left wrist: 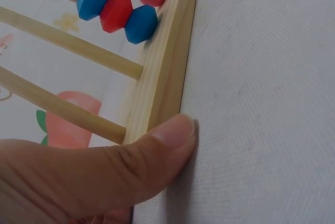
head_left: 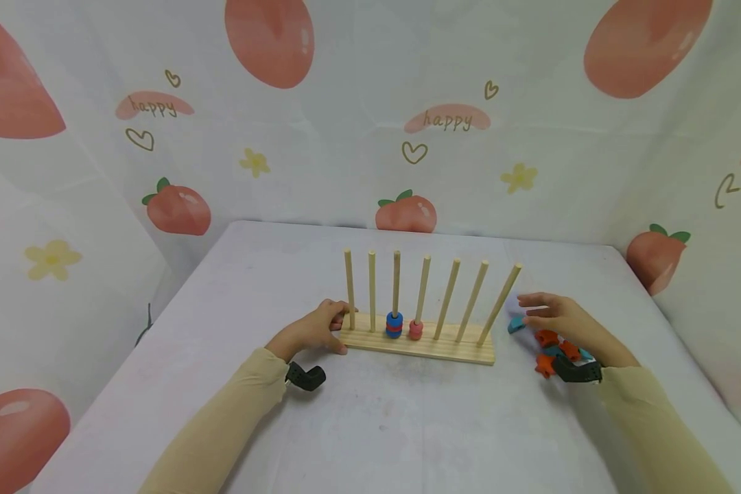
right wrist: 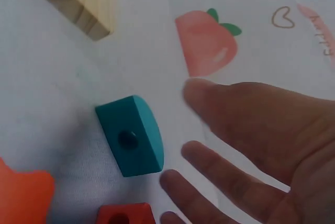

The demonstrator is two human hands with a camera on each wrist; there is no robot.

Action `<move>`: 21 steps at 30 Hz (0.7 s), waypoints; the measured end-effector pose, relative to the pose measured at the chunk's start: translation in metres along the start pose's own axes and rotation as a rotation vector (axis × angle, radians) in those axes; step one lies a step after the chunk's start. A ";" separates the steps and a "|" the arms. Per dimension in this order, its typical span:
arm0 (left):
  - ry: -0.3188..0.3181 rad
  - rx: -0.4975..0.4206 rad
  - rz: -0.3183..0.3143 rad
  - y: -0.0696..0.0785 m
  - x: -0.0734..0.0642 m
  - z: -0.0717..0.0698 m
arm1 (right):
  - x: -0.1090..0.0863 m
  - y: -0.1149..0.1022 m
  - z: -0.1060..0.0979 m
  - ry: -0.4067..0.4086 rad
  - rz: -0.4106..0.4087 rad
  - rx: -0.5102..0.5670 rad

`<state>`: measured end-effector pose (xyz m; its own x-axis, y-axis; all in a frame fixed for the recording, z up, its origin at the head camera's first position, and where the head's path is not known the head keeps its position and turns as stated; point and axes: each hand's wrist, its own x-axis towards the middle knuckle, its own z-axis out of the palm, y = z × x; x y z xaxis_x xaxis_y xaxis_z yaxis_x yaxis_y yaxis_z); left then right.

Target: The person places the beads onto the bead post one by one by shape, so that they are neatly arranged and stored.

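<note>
A wooden peg rack (head_left: 432,348) stands on the table with several upright dowels along its base. Blue and red beads (head_left: 394,325) are threaded on its third peg from the left, and pink beads (head_left: 416,330) on the fourth. My left hand (head_left: 309,328) holds the rack's left end, thumb (left wrist: 162,145) at the front edge and fingers behind. Right of the rack, my right hand (head_left: 562,322) hovers with fingers apart and nothing between them. Beside its fingertips lies a teal half-round bead (right wrist: 133,137) with a hole in its flat side.
Several loose orange, red and blue beads (head_left: 545,365) lie in a cluster under the right wrist. The table (head_left: 383,425) has a white cover, and a fruit-printed cloth (head_left: 346,158) hangs behind it and at the sides.
</note>
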<state>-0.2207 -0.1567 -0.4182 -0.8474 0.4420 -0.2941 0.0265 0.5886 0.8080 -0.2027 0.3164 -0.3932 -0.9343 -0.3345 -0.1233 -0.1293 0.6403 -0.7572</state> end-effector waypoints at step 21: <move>0.009 0.002 -0.001 -0.002 0.002 0.000 | 0.033 0.013 0.001 -0.206 0.031 -0.004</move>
<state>-0.2222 -0.1568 -0.4205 -0.8519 0.4358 -0.2904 0.0272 0.5906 0.8065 -0.2354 0.3129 -0.4073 -0.8501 -0.4486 -0.2759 -0.1029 0.6553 -0.7484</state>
